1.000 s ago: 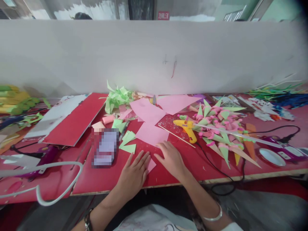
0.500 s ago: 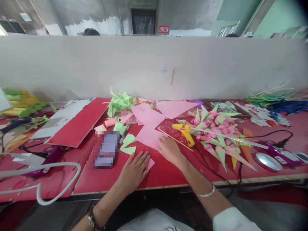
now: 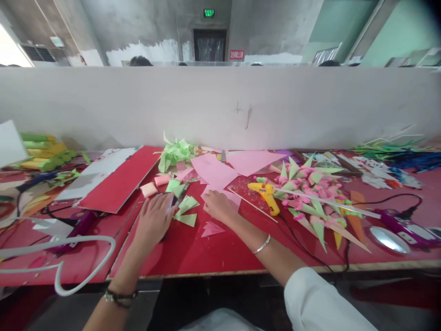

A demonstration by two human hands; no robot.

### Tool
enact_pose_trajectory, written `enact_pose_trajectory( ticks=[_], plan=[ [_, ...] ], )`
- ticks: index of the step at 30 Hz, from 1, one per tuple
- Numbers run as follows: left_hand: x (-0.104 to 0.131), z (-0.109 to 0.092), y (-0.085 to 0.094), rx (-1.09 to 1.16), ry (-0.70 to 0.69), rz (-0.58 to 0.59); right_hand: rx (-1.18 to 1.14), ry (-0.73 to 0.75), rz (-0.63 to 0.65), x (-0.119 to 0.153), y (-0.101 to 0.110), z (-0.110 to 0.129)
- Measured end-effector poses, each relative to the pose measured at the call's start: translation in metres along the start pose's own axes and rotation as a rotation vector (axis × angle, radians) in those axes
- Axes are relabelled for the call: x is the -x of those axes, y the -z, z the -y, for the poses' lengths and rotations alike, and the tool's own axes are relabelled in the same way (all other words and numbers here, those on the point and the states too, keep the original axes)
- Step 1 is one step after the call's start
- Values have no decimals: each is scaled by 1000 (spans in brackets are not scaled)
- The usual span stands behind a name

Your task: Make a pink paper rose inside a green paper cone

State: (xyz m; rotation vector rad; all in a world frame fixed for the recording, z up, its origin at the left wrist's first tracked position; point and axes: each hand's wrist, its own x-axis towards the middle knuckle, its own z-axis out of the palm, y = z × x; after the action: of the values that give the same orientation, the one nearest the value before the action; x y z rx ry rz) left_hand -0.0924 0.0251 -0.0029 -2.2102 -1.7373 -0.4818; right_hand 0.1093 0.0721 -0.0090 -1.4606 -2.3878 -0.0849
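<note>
My left hand (image 3: 155, 219) lies over the phone with its fingers stretched out, covering most of the screen. Just right of its fingertips are light green paper pieces (image 3: 188, 211) and a dark slim tool (image 3: 182, 192), partly hidden. My right hand (image 3: 217, 207) rests on a pink paper sheet (image 3: 232, 198), its fingers curled at the sheet's left side; whether they hold anything is hidden. Small pink paper triangles (image 3: 212, 229) lie on the red tabletop between my forearms. Larger pink sheets (image 3: 215, 170) spread out beyond my right hand.
A yellow glue gun (image 3: 267, 195) and a thin stick (image 3: 253, 205) lie right of my right hand. Beyond them is a pile of pink and green paper cones (image 3: 310, 188). At left are a red board (image 3: 120, 179) and a white curved tube (image 3: 112, 248). A grey partition (image 3: 172, 105) stands behind.
My left hand has moved left from beside the small pink pieces onto the phone. My right hand has shifted left across the pink sheet. The view has tilted up slightly.
</note>
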Motion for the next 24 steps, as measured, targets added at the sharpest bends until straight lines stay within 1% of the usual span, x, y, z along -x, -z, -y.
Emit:
enact_pose_trajectory(
  ticks=[2,4,6,8,9,10,12,13,15,17,19,21,22,23,24],
  plan=[
    [-5,17,-10,-45,39,53,-14,-17,-10,-1,5,0],
    [-6,22,-14,-44,42,81,-28,-49,-40,-3,18,-2],
    [-2,18,-11,-39,70,50,-46,-82,-89,0,40,-7],
    [8,8,-3,-66,151,7,-73,-107,-158,9,67,-13],
    [14,4,1,-92,211,5,-105,-127,-210,15,80,-18],
    [21,1,4,-118,267,25,-236,-170,-318,23,91,-24],
    [35,0,5,-125,312,79,-516,-265,-495,39,105,-37],
    [40,2,4,-116,322,96,-652,-312,-507,47,106,-43],
    [46,9,1,-73,309,112,-849,-445,-537,60,99,-55],
    [45,14,-1,-46,282,103,-977,-586,-535,71,83,-61],
    [39,9,1,-63,261,66,-1052,-657,-520,79,65,-61],
    [33,-11,6,-59,199,16,-1073,-692,-499,87,50,-57],
    [30,-25,9,-2,118,4,-1061,-694,-474,91,44,-54],
    [29,-40,11,98,-14,28,-1034,-692,-459,96,39,-52],
    [29,-56,13,188,-157,93,-990,-689,-452,100,35,-51]
  ],
)
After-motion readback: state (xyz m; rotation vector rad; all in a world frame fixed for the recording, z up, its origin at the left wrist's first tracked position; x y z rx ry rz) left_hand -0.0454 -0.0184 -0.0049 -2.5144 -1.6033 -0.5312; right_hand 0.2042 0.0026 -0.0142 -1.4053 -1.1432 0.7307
